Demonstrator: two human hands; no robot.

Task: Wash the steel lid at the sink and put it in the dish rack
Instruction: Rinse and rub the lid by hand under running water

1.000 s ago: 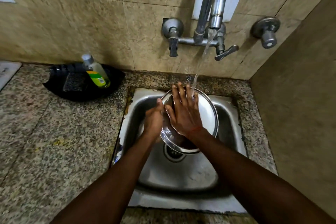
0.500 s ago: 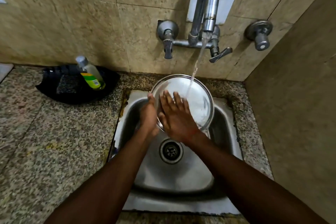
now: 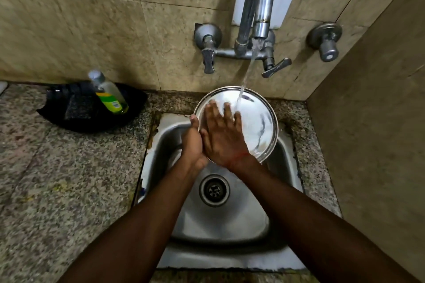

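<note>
Rinse step: your left hand [image 3: 193,142] gripped the lid [image 3: 255,122]; right hand [image 3: 223,138] flat, rubbing. Next probably needed the rack, unseen.

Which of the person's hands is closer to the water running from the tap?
Right. The right hand lies flat on the steel lid, fingertips beside the water stream; the left hand holds the lid's left edge, farther off.
</note>
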